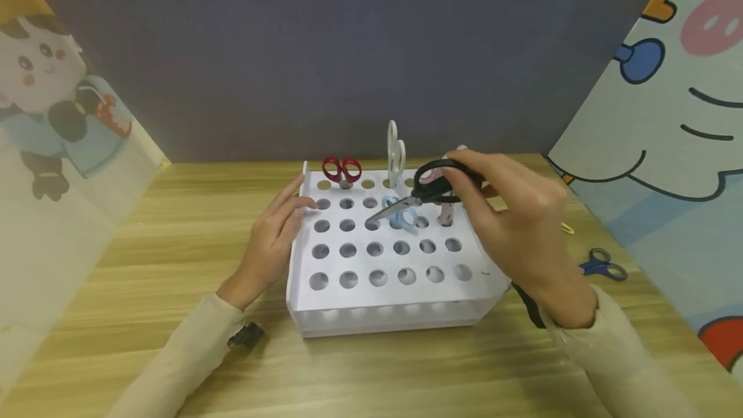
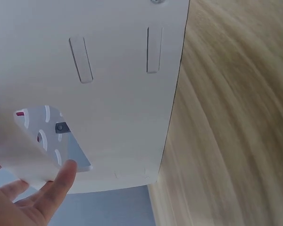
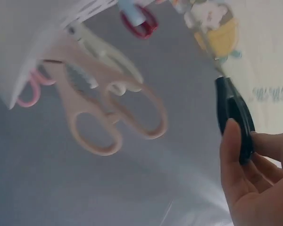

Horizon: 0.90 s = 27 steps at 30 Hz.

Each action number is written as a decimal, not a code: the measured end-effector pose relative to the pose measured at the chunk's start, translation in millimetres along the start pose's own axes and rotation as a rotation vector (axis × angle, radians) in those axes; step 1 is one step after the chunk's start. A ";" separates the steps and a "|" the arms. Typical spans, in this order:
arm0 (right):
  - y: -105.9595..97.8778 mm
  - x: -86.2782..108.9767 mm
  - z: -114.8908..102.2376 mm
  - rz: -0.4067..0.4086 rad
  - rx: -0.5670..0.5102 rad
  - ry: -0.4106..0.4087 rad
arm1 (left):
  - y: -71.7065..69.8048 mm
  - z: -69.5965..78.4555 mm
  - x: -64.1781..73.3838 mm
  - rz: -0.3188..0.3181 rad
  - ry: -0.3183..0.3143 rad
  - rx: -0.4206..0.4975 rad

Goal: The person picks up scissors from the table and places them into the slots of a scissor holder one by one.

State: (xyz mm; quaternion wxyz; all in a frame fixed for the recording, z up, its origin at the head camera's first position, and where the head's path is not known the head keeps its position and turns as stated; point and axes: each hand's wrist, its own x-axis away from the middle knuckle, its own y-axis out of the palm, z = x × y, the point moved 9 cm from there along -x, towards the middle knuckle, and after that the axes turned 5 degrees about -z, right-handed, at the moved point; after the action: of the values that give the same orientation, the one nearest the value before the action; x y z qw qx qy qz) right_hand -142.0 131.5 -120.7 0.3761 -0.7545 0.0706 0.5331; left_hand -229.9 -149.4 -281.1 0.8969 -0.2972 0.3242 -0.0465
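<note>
In the head view my right hand (image 1: 516, 211) pinches black-handled scissors (image 1: 432, 192) by the handle loops. Their blades slant down to the left over the middle of the white rack (image 1: 389, 295), which has rows of round holes. The right wrist view shows my thumb and fingers round the black handle (image 3: 236, 117). My left hand (image 1: 273, 237) lies along the rack's left side, fingers extended, one reaching over the top edge. In the left wrist view, a fingertip (image 2: 68, 169) is at the cutout in the side panel.
Red scissors (image 1: 341, 169), white scissors (image 1: 395, 157), light-blue scissors (image 1: 400, 215) and pale pink scissors (image 3: 113, 101) stand in the rack. Dark blue scissors (image 1: 604, 266) and a yellow loop (image 1: 567, 228) lie on the wooden table to the right. A grey wall rises behind.
</note>
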 end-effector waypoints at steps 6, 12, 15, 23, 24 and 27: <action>17.7 -22.8 -20.7 -0.091 -0.025 -0.096 | -3.6 -0.7 -0.1 -0.004 -0.010 -0.015; 69.1 -42.3 -28.3 -0.290 -0.046 -0.173 | -1.3 -3.7 3.3 -0.004 -0.019 -0.025; 102.8 -42.8 -23.6 -0.437 -0.055 -0.138 | 0.9 -3.7 4.3 -0.004 -0.017 -0.024; 172.2 -18.4 -25.2 -0.791 -0.006 -0.108 | 1.0 2.3 1.0 0.002 0.015 -0.032; 177.8 -15.3 -25.8 -0.817 0.009 -0.110 | 0.7 2.5 0.4 0.003 0.016 -0.035; 187.9 -10.1 -25.3 -0.883 0.056 -0.083 | -0.4 2.6 -0.3 0.006 0.012 -0.040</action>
State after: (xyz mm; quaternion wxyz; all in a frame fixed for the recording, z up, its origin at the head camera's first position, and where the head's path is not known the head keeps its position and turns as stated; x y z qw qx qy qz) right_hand -222.6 -20.7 -200.8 0.5906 -0.6800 -0.2591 0.3489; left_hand -228.5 -148.4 -279.2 0.8889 -0.3137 0.3314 -0.0392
